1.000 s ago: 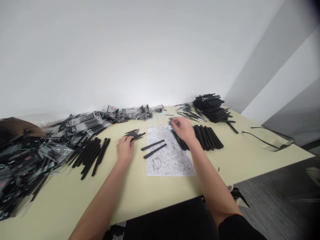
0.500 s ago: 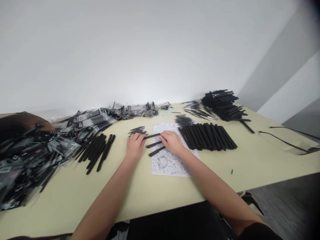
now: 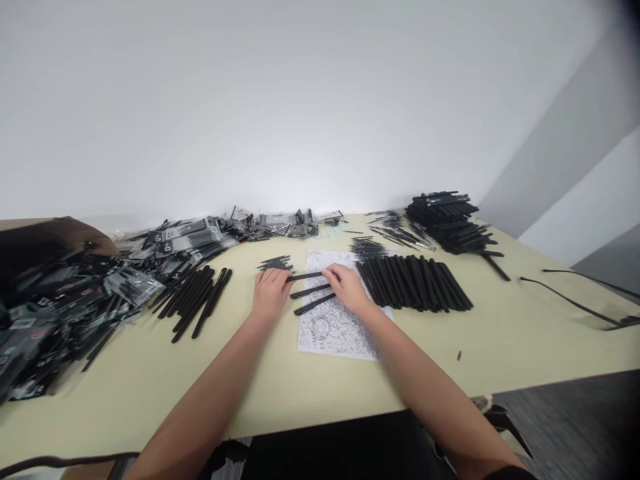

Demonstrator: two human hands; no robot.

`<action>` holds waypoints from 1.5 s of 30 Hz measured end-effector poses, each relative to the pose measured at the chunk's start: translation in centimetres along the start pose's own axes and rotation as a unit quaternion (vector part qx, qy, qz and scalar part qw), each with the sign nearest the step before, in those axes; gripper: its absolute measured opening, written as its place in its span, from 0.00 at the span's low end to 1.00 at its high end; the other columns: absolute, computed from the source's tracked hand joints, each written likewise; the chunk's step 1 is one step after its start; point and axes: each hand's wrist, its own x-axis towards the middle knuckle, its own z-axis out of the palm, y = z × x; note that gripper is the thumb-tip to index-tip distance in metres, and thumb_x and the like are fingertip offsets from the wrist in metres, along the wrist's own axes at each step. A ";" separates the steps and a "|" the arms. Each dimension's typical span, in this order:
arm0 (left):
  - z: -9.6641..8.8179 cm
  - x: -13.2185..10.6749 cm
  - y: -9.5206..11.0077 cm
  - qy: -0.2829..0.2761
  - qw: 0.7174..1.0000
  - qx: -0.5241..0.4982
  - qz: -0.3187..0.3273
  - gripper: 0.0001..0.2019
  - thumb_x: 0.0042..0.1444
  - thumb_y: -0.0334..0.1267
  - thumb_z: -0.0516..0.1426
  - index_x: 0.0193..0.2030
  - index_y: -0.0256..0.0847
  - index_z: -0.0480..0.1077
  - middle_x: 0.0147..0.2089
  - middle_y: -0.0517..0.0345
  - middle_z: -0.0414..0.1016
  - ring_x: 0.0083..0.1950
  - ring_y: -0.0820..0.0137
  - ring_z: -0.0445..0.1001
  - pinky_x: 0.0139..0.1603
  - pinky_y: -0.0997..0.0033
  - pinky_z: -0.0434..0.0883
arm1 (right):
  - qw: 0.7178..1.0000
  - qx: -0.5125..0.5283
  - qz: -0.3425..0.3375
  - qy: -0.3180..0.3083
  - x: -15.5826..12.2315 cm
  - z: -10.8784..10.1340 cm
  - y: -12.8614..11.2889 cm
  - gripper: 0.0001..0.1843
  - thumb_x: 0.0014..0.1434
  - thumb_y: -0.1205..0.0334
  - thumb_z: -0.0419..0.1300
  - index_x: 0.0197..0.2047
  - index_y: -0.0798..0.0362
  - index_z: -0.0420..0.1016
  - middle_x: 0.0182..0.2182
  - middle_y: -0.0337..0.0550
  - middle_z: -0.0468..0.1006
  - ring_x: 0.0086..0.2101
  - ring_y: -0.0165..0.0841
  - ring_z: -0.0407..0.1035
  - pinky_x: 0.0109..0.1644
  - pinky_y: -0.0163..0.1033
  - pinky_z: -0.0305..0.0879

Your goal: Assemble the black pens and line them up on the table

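Note:
Between my two hands a black pen [image 3: 307, 275] lies crosswise over the top of a sheet of paper covered in scribbles [image 3: 340, 337]. My left hand [image 3: 271, 291] is closed on the pen's left end, and my right hand [image 3: 345, 285] grips its right end. Just below, two more black pens [image 3: 314, 306] rest on the paper, their right ends partly hidden by my right hand. Beyond my left hand sits a small pile of thin refills [image 3: 276, 262]. A row of black pens [image 3: 415, 283] lies side by side to the right of my right hand.
Packaged pens in clear sleeves [image 3: 45, 340] heap up on the left by a brown box [image 3: 65, 233]. Loose black pens [image 3: 193, 303] lie nearer. A tall pen stack [image 3: 445, 217], thin refills [image 3: 369, 247] and eyeglasses [image 3: 590, 293] occupy the right. A small dark piece [image 3: 459, 356] lies near the front edge.
The camera view has shifted slightly, so the table appears a little lower. Both hands keep hold of the same pen with little visible movement.

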 end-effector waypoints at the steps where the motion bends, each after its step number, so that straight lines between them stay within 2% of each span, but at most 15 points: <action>1: 0.0 0.0 0.1 0.004 1.000 -0.002 0.003 0.06 0.64 0.40 0.57 0.40 0.42 0.74 0.40 0.54 0.80 0.47 0.63 0.74 0.50 0.62 0.62 | 1.000 0.003 0.007 0.004 0.0 -0.1 0.1 0.19 0.67 0.51 0.49 0.30 0.50 0.70 0.26 0.40 0.74 0.29 0.33 0.67 0.35 0.36 0.57; 7: 0.0 0.0 0.4 -0.005 1.000 -0.009 0.020 0.09 0.65 0.42 0.55 0.40 0.42 0.75 0.42 0.54 0.80 0.49 0.63 0.74 0.51 0.61 0.61 | 1.000 0.004 0.026 0.016 0.1 0.0 0.3 0.19 0.67 0.52 0.48 0.27 0.50 0.67 0.26 0.40 0.73 0.29 0.34 0.66 0.37 0.37 0.58; 13: 0.2 0.0 0.5 -0.031 1.000 -0.006 0.000 0.11 0.66 0.43 0.54 0.44 0.44 0.76 0.45 0.52 0.79 0.51 0.61 0.72 0.52 0.57 0.60 | 0.998 0.047 0.014 0.043 0.0 0.4 0.5 0.11 0.64 0.57 0.52 0.41 0.51 0.72 0.36 0.45 0.77 0.31 0.35 0.67 0.42 0.40 0.64; 15: 0.3 0.1 0.4 -0.031 1.000 -0.002 -0.003 0.11 0.66 0.43 0.54 0.44 0.44 0.76 0.46 0.51 0.79 0.52 0.61 0.72 0.52 0.57 0.60 | 0.997 0.056 -0.002 0.049 -0.1 0.4 0.4 0.10 0.62 0.59 0.53 0.44 0.51 0.72 0.39 0.45 0.76 0.31 0.34 0.67 0.43 0.41 0.65; 18: 0.4 0.0 0.4 -0.019 1.000 0.000 0.002 0.11 0.65 0.43 0.54 0.44 0.43 0.77 0.46 0.51 0.79 0.52 0.61 0.73 0.52 0.58 0.60 | 0.997 0.046 0.000 0.062 -0.3 0.2 0.2 0.11 0.61 0.57 0.57 0.46 0.51 0.71 0.42 0.45 0.75 0.30 0.33 0.66 0.44 0.42 0.66; 20: 0.4 0.0 0.3 -0.010 1.000 -0.005 0.008 0.11 0.65 0.43 0.55 0.43 0.43 0.77 0.45 0.51 0.79 0.51 0.61 0.73 0.52 0.58 0.60 | 0.998 0.027 0.006 0.063 -0.3 -0.1 0.1 0.12 0.62 0.53 0.57 0.43 0.51 0.72 0.40 0.45 0.76 0.32 0.35 0.67 0.44 0.41 0.65; 23: 0.4 0.0 0.3 -0.002 1.000 -0.014 0.017 0.11 0.65 0.44 0.55 0.43 0.44 0.77 0.45 0.52 0.79 0.50 0.62 0.74 0.52 0.58 0.60 | 0.999 0.002 -0.002 0.045 -0.3 -0.3 0.2 0.15 0.66 0.51 0.52 0.35 0.50 0.73 0.34 0.45 0.76 0.36 0.37 0.69 0.44 0.40 0.64; 27: 0.3 0.0 0.6 -0.013 1.000 -0.021 0.012 0.11 0.65 0.44 0.55 0.43 0.46 0.78 0.45 0.52 0.79 0.50 0.61 0.73 0.53 0.56 0.58 | 0.999 -0.016 0.000 0.033 -0.2 -0.2 0.5 0.19 0.68 0.51 0.49 0.29 0.49 0.70 0.30 0.44 0.74 0.36 0.37 0.69 0.43 0.41 0.63; 35: 0.2 -0.1 1.0 -0.016 0.999 -0.006 -0.027 0.09 0.65 0.42 0.56 0.43 0.45 0.77 0.47 0.52 0.79 0.52 0.60 0.72 0.53 0.53 0.52 | 0.999 0.033 -0.016 0.035 -0.3 0.3 0.6 0.08 0.64 0.58 0.55 0.38 0.52 0.73 0.37 0.45 0.75 0.34 0.35 0.68 0.44 0.40 0.65; 39: 0.3 -0.1 1.0 -0.003 1.000 -0.008 -0.023 0.07 0.64 0.41 0.57 0.42 0.45 0.77 0.46 0.53 0.79 0.51 0.61 0.72 0.52 0.53 0.51 | 0.998 0.027 0.004 0.059 -0.5 0.4 0.7 0.11 0.63 0.55 0.57 0.42 0.52 0.75 0.40 0.46 0.77 0.33 0.35 0.69 0.44 0.41 0.65; 42: 0.3 -0.1 1.0 0.010 1.000 -0.011 -0.017 0.07 0.65 0.40 0.57 0.42 0.45 0.76 0.46 0.53 0.80 0.51 0.62 0.73 0.52 0.54 0.51 | 0.998 -0.005 0.019 0.060 -0.5 0.4 0.9 0.15 0.66 0.52 0.53 0.35 0.51 0.75 0.34 0.45 0.78 0.34 0.37 0.70 0.44 0.41 0.63; 45: 0.2 -0.1 1.0 0.013 1.000 -0.011 -0.018 0.07 0.65 0.40 0.56 0.42 0.45 0.76 0.46 0.53 0.79 0.51 0.62 0.73 0.52 0.53 0.51 | 0.998 -0.016 0.031 0.048 -0.5 0.3 1.1 0.20 0.66 0.51 0.52 0.26 0.50 0.72 0.25 0.42 0.74 0.29 0.36 0.67 0.38 0.40 0.61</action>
